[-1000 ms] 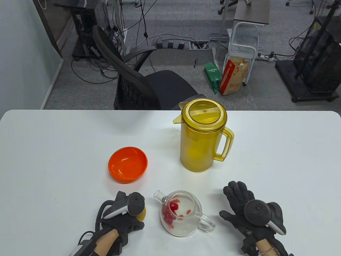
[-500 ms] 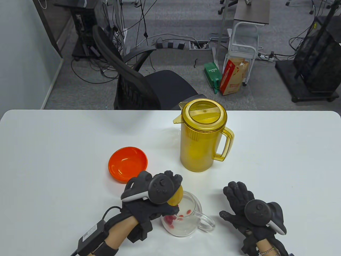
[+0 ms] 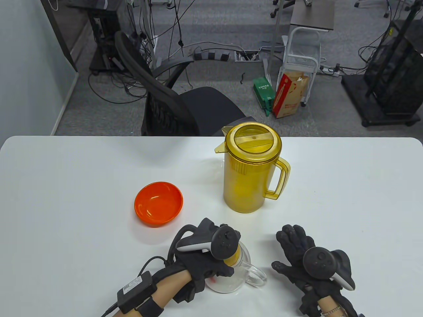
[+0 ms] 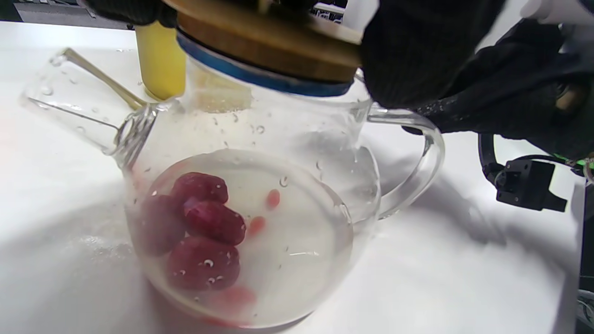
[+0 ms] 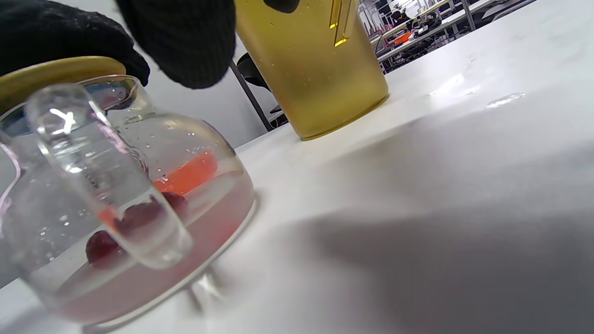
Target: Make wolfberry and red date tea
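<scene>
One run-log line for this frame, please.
left hand: holds wooden lid on glass teapot | right hand: flat on table, idle | teapot: red dates, water | pitcher: untouched

The table view looks steeply down from above the near edge, facing across the white table [image 3: 66, 171] to the office floor that fills the upper frame. The left wrist view sits very close, angled down on the glass teapot [image 4: 241, 208], which fills most of its frame. The right wrist view lies low, almost level with the tabletop, with the same teapot [image 5: 116, 204] at lower left and the yellow pitcher [image 5: 311, 65] at top centre; both also appear in the table view.
</scene>
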`<state>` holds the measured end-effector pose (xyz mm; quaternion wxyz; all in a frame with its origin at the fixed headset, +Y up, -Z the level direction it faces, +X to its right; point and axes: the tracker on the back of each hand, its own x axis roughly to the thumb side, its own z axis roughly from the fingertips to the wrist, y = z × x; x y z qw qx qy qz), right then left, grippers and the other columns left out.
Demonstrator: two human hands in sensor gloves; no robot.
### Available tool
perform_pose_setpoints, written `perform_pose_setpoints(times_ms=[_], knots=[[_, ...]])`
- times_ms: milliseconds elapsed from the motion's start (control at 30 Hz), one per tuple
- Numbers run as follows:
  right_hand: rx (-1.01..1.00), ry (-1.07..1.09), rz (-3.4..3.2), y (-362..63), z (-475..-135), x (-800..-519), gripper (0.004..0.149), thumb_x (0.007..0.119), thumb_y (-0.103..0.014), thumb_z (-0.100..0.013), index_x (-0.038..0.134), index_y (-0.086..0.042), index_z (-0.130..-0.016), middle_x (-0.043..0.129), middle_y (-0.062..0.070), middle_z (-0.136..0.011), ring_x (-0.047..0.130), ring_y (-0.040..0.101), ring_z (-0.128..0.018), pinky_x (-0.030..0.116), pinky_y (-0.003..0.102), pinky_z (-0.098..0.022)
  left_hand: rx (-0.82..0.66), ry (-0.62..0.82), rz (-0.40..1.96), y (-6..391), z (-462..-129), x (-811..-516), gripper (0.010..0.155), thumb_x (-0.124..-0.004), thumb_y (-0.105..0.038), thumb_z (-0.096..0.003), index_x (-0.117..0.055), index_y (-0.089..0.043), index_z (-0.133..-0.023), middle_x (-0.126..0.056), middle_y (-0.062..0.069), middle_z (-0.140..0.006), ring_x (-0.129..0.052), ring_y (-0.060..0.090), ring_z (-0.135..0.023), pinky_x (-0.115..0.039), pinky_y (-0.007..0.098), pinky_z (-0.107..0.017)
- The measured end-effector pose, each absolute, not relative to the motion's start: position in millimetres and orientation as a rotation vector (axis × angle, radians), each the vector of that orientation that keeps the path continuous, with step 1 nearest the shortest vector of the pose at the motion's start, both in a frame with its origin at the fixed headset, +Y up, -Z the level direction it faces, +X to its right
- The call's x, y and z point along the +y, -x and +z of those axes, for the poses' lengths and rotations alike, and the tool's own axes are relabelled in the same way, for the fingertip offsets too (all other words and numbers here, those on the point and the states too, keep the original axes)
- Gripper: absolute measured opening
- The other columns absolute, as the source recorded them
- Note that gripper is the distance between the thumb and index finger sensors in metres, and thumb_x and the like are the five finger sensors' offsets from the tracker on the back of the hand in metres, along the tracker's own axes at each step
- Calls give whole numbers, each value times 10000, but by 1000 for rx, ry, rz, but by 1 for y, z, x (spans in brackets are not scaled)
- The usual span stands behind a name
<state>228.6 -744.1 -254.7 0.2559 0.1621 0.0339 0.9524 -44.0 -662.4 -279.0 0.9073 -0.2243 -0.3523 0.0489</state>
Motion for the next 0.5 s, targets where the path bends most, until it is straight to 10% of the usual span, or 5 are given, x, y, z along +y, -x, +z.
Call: perform_pose_setpoints(times_ms=[500], knots=[[87,-453,2586,-228,-254,-744,845,808,-475,-535,319,-162,-1149,217,115,-1237,152,383,-1100,228,596,-767,-730,488,111,39,-278,-674,906,-860,-484,-504,-342,-83,-1130,-338,335,-1159,-475,593,-1019,-548,664,-715]])
